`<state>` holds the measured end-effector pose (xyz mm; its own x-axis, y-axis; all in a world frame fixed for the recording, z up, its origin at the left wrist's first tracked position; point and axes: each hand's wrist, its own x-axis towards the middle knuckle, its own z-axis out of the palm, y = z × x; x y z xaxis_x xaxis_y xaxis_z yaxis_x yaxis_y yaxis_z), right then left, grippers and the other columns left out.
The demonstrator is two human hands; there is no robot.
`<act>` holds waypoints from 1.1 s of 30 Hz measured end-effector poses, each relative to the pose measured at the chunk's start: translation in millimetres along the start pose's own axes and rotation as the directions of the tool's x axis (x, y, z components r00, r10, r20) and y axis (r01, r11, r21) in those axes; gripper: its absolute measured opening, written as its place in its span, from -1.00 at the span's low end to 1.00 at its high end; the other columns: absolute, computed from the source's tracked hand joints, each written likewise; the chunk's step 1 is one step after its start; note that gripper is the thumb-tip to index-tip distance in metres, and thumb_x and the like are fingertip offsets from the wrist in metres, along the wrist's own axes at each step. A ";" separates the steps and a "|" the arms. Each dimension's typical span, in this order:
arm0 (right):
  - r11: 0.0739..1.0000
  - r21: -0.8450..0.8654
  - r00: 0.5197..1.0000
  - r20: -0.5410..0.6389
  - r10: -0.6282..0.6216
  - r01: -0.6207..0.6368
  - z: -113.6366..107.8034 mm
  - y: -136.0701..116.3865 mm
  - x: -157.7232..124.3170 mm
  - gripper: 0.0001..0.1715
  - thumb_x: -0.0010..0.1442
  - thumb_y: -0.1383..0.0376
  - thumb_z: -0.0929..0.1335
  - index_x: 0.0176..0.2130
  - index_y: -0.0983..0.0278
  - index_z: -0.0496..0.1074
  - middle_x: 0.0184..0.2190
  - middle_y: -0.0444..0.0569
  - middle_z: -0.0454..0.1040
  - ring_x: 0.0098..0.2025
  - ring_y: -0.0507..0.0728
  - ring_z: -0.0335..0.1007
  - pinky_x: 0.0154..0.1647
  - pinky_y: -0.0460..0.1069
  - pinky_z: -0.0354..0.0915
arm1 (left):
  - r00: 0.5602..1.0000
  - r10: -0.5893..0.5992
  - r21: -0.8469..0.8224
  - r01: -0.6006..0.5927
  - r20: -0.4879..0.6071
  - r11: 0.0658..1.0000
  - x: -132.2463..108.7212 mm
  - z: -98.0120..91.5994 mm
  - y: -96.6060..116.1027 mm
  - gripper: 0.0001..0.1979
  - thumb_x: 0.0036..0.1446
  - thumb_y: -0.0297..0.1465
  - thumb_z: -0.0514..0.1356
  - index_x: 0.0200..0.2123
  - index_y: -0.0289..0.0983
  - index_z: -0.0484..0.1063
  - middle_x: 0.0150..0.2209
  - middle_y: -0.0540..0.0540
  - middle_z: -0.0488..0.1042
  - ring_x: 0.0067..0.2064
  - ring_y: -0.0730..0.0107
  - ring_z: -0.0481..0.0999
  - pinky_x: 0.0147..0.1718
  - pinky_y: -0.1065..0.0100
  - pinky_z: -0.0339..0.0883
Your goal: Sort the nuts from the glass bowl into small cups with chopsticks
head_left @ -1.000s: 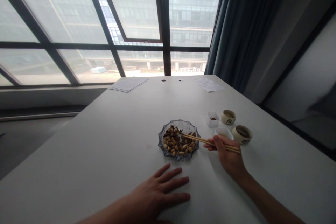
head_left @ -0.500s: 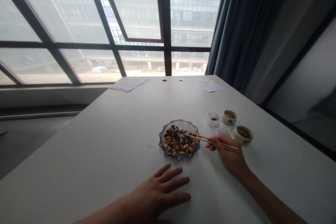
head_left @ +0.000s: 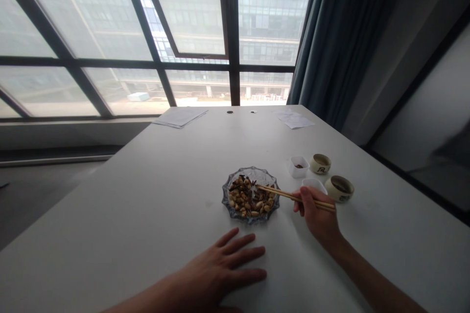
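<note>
My right hand [head_left: 317, 212] grips a pair of wooden chopsticks [head_left: 286, 194], their tips close together over the glass dish [head_left: 270, 174]. In this scalloped dish lie light tan, nut-like pieces [head_left: 244, 205] and dark brown spice-like pieces [head_left: 242, 181]. Whether the tips pinch a piece is too small to make out. On the table, just in front of the dish, my left hand [head_left: 223, 264] lies flat with spread fingers. A white square cup [head_left: 313, 185] is partly hidden behind my right hand.
Another white square cup [head_left: 298, 168] holds a little dark material. Two cream round cups with dark markings, a farther one [head_left: 320, 164] and a nearer one [head_left: 340, 189], stand to the right. Papers [head_left: 180, 117] and a loose sheet [head_left: 295, 119] lie at the far end of the white table [head_left: 147, 195].
The chopstick tips have come together over the dish, where they were apart before. My right hand has shifted slightly. My left hand stays in place.
</note>
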<state>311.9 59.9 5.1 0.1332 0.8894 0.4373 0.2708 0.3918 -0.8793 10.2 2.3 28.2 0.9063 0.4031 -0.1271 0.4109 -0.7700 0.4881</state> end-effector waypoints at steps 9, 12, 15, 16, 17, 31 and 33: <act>0.989 -0.112 0.940 -0.316 -0.129 0.098 -42.9 -23.3 18.6 -0.50 0.44 -0.02 0.33 -0.34 0.26 0.60 -0.57 -0.08 0.50 -0.57 0.08 0.38 -0.51 -0.02 0.33 | 1.000 0.004 0.011 -0.004 0.003 1.000 -0.5 1.9 -1.1 -0.18 0.24 -0.23 0.37 0.49 0.04 0.15 0.54 -0.01 0.00 0.53 -0.21 -0.03 0.46 -0.22 -0.39; 0.982 -0.182 0.894 -0.429 -0.133 0.059 -63.8 -18.3 28.5 -0.45 0.44 -0.05 0.31 -0.34 0.29 0.59 -0.55 -0.06 0.53 -0.57 0.08 0.41 -0.52 -0.03 0.35 | 1.000 -0.012 0.018 0.012 0.025 1.000 -0.6 1.6 -1.4 -0.17 0.22 -0.26 0.38 0.49 0.05 0.15 0.55 0.01 -0.02 0.53 -0.19 -0.05 0.46 -0.23 -0.39; 0.987 -0.160 0.891 -0.443 -0.100 0.032 -73.2 -7.7 34.8 -0.46 0.40 -0.08 0.36 -0.31 0.31 0.59 -0.52 -0.02 0.58 -0.54 0.11 0.51 -0.46 -0.01 0.43 | 0.999 -0.018 0.014 0.017 0.033 1.000 -0.5 0.7 -0.6 -0.18 0.23 -0.27 0.38 0.49 0.04 0.15 0.55 0.01 -0.02 0.54 -0.18 -0.06 0.46 -0.23 -0.40; 0.991 -0.133 0.895 -0.438 -0.083 0.027 -74.0 -4.8 35.8 -0.47 0.38 -0.09 0.38 -0.30 0.31 0.59 -0.50 -0.01 0.61 -0.52 0.13 0.54 -0.42 0.00 0.47 | 1.000 -0.013 0.010 0.013 0.025 1.000 -0.4 0.3 -0.2 -0.19 0.24 -0.25 0.37 0.48 0.04 0.16 0.55 0.00 -0.01 0.53 -0.19 -0.06 0.46 -0.23 -0.40; 0.994 -0.103 0.901 -0.430 -0.064 0.022 -73.9 -3.0 36.2 -0.48 0.35 -0.09 0.40 -0.29 0.31 0.59 -0.47 0.00 0.63 -0.50 0.15 0.58 -0.38 0.02 0.50 | 1.000 -0.009 0.004 0.009 0.014 1.000 -0.3 -0.1 0.3 -0.20 0.25 -0.24 0.37 0.48 0.04 0.17 0.54 -0.01 0.00 0.53 -0.19 -0.05 0.46 -0.23 -0.40; 0.994 0.092 0.995 0.071 -0.067 0.061 -29.0 -4.0 8.8 -0.70 0.40 0.07 0.41 -0.24 0.21 0.63 -0.28 0.03 0.69 -0.34 0.20 0.68 -0.29 0.06 0.59 | 1.000 0.004 0.012 -0.004 -0.017 1.000 -0.3 1.5 -1.2 -0.21 0.24 -0.22 0.37 0.48 0.05 0.17 0.53 -0.02 0.04 0.53 -0.18 -0.02 0.46 -0.19 -0.41; 0.995 0.076 0.984 0.159 -0.083 0.071 -20.8 -2.5 6.2 -0.74 0.40 0.11 0.41 -0.22 0.21 0.63 -0.25 0.03 0.68 -0.31 0.19 0.67 -0.26 0.06 0.59 | 1.000 -0.008 0.003 0.008 -0.001 1.000 0.1 1.1 -0.9 -0.21 0.25 -0.22 0.37 0.48 0.06 0.17 0.54 0.00 0.02 0.53 -0.18 -0.04 0.46 -0.21 -0.42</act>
<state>331.9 59.5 14.0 -0.0429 0.8800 0.4730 0.2062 0.4710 -0.8577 9.9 2.5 26.8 0.9030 0.4095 -0.1298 0.4181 -0.7684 0.4845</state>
